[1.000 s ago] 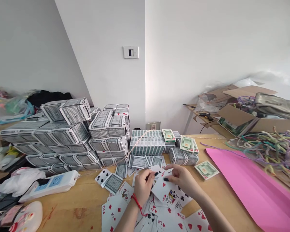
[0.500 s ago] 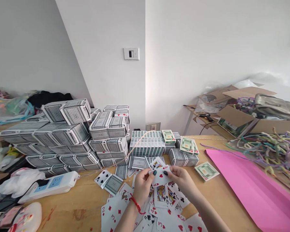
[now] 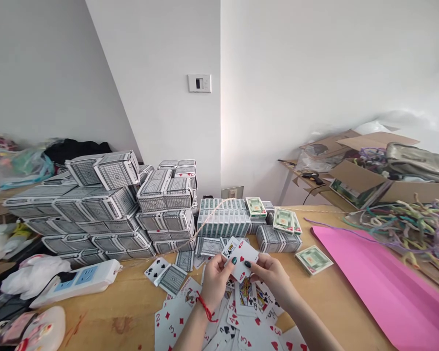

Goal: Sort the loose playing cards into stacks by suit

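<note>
Near the front centre of the wooden table, my left hand [image 3: 217, 278] pinches the left side of a few playing cards [image 3: 242, 258], thumb on top. The front card shows red hearts, and a king of clubs peeks out behind it. My right hand [image 3: 269, 273] grips the right side of these cards. Both hands have dark green nails, and a red string is round my left wrist. Loose cards [image 3: 173, 312] lie face up and overlapping beneath my hands and forearms.
Stacked blocks of grey-patterned cards [image 3: 106, 204] stand at the left. Green card boxes [image 3: 313, 259] lie right of centre, near a pink sheet [image 3: 369, 282]. A white power strip [image 3: 80, 280] lies at left; an open cardboard box [image 3: 406, 190] is at right.
The held ace of hearts has turned from nearly sideways to a more upright tilt, and the king of clubs now sits close behind it. My hands have barely shifted.
</note>
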Demonstrator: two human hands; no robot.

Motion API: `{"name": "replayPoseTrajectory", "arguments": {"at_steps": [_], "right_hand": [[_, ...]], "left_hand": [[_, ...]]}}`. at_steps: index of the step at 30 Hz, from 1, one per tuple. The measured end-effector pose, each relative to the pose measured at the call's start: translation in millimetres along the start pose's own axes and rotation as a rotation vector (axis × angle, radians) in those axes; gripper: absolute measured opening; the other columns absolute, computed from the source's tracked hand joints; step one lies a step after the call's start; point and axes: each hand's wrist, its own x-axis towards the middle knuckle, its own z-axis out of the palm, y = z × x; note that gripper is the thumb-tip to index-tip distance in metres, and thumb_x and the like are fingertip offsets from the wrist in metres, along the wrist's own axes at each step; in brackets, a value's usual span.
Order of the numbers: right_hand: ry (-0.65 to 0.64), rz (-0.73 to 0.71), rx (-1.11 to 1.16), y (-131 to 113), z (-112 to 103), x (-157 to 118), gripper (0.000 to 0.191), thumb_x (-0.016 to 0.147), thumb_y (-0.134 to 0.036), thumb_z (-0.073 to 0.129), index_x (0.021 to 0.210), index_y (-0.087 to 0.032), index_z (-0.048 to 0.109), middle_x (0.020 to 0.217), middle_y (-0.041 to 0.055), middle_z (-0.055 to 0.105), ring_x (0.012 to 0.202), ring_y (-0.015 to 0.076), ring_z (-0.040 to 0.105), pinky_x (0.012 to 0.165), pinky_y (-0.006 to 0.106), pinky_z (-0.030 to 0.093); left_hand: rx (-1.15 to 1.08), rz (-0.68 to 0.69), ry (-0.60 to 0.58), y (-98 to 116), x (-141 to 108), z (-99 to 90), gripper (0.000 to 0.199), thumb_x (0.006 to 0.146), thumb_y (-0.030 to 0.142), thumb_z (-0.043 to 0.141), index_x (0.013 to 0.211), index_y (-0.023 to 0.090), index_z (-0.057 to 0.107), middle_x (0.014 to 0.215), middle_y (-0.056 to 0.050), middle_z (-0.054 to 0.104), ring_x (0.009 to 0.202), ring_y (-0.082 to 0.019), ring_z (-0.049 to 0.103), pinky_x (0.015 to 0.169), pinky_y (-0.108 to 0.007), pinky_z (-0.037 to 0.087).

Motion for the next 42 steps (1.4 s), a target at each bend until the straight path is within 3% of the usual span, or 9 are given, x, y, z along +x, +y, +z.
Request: {"name": "replayPoseTrajectory", "arguments": {"at_steps": [3,7,13,19,31,36,42], "right_hand": [[0.025,0.0,-0.029,2.9,0.6,1.3,0.033,0.066,-0.049,0.061,0.063,-0.017,0.054,0.06,-0.0007,0.056,0.061,0.0153,0.056,0.057,0.026,0.046],[0.022,-0.032,-0.126,2.8,1.7,0.7,0.035,0.065,-0.049,0.062,0.056,-0.018,0.049,0.052,-0.0038,0.05,0.05,0.0115,0.048,0.048,0.023,0.04],[0.097,-0.023,-0.172,8.6,2.4,2.5,0.04,0.067,-0.053,0.057,0.053,-0.02,0.038,0.048,-0.006,0.038,0.044,0.0098,0.04,0.043,0.022,0.036],[0.198,-0.017,-0.197,20.8,2.2,5.5,0.045,0.069,-0.059,0.051,0.052,-0.022,0.033,0.047,-0.0066,0.032,0.041,0.0094,0.037,0.039,0.022,0.036],[0.128,-0.007,-0.133,29.0,3.3,7.8,0.04,0.062,-0.058,0.06,0.058,-0.019,0.05,0.05,-0.0022,0.055,0.047,0.0139,0.054,0.044,0.023,0.042],[0.052,0.015,-0.029,27.2,4.0,7.4,0.042,0.059,-0.058,0.063,0.07,-0.018,0.057,0.062,0.0024,0.065,0.06,0.0198,0.062,0.053,0.028,0.048],[0.055,0.038,0.012,22.3,5.7,6.3,0.044,0.056,-0.058,0.065,0.074,-0.018,0.06,0.067,0.0038,0.067,0.064,0.0222,0.064,0.058,0.03,0.05]], "left_hand": [[-0.004,0.009,-0.055,6.8,-0.3,-0.4,0.024,0.073,0.032,0.06,0.089,0.014,0.058,0.072,-0.003,0.061,0.065,-0.016,0.055,0.059,-0.025,0.045],[-0.021,-0.023,-0.016,11.8,4.1,-6.3,0.03,0.067,0.031,0.065,0.091,0.014,0.059,0.082,-0.007,0.066,0.073,-0.019,0.059,0.061,-0.025,0.046],[0.04,-0.089,-0.027,8.1,7.1,-12.6,0.023,0.066,0.035,0.066,0.074,0.013,0.061,0.067,-0.004,0.066,0.057,-0.015,0.059,0.052,-0.023,0.045],[-0.044,-0.122,-0.1,12.8,3.0,-5.8,0.027,0.066,0.034,0.067,0.083,0.014,0.061,0.071,-0.006,0.069,0.065,-0.019,0.063,0.065,-0.032,0.05],[0.073,-0.159,-0.005,3.5,7.0,-11.6,0.035,0.069,0.043,0.062,0.085,0.012,0.065,0.07,-0.007,0.069,0.062,-0.019,0.063,0.055,-0.028,0.05],[0.067,-0.142,0.013,0.9,6.9,-10.0,0.032,0.066,0.041,0.064,0.082,0.013,0.065,0.067,-0.005,0.068,0.059,-0.017,0.061,0.054,-0.027,0.049],[0.152,-0.068,0.032,5.2,5.9,-7.8,0.03,0.069,0.042,0.06,0.071,0.013,0.066,0.058,-0.003,0.063,0.05,-0.014,0.054,0.046,-0.022,0.042]]}}
